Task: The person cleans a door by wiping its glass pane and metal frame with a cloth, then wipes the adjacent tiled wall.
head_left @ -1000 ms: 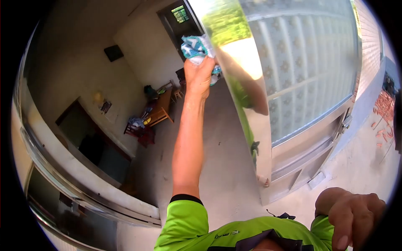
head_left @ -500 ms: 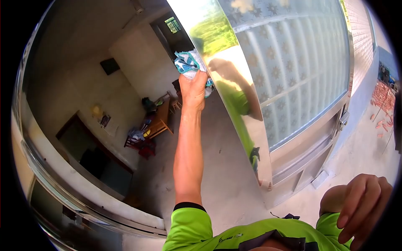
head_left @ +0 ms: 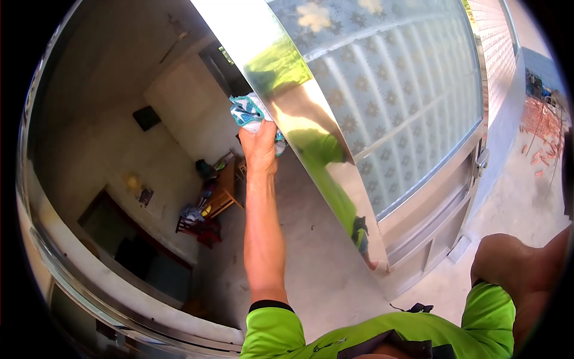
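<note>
Now left hand (head_left: 259, 146) sits lower along polished door stile (head_left: 308, 113), closed round bunched blue-white cloth (head_left: 246, 112). Cloth at stile's room-side edge; contact reaches lower stretch. Right hand gone from view.

From my screen I can read no text; the small dark marking (head_left: 330, 345) on the bright green fabric shirt (head_left: 365, 326) is illegible to me.

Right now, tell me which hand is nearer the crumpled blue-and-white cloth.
Left: the left hand grips the cloth; the right hand is out of view, the bent right arm well away.
</note>
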Demonstrator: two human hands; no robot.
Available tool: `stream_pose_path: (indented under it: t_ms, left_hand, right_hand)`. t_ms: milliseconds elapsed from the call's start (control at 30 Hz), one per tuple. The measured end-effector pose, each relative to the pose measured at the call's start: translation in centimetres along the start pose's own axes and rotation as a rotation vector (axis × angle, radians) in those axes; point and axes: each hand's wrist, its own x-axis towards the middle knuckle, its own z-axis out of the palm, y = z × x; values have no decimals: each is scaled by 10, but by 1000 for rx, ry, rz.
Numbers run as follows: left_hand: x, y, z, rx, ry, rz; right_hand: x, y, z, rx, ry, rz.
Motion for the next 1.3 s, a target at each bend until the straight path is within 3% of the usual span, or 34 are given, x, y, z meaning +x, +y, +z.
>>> stream_pose_path:
  t_ms: [200, 267, 533, 733, 867, 1033, 1067, 1133, 1200, 1267, 1300]
  left_hand:
    - [2, 10, 9, 6, 72, 11]
    - [-4, 8, 2, -14, -48, -13]
    - [10, 12, -4, -56, -86, 20]
    - [109, 69, 2, -153, -52, 166]
    - [175, 103, 4, -176, -43, 161]
    - [193, 120, 7, -148, -190, 120]
    - [185, 116, 7, -107, -149, 116]
    - [158, 109, 1, -37, -152, 46]
    - [119, 110, -4, 93, -246, -99]
    - [101, 102, -30, 232, -447, -110]
    - [102, 100, -46, 281, -387, -137]
  right_hand:
    - [-1, -15, 0, -67, -8, 33]
    - [0, -15, -2, -87, -14, 59]
    - [2, -20, 8, -103, 51, 15]
    - [-3, -39, 31, -135, 95, 10]
    - [-5, -48, 40, -155, 123, 17]
    - [7, -21, 43, -221, 115, -13]
    - [9, -12, 28, -196, 98, -22]
    - [8, 2, -5, -214, -388, 26]
    - [-13, 23, 9, -447, 5, 63]
    - [-14, 25, 0, -630, 196, 274]
    - [-15, 36, -15, -738, 187, 257]
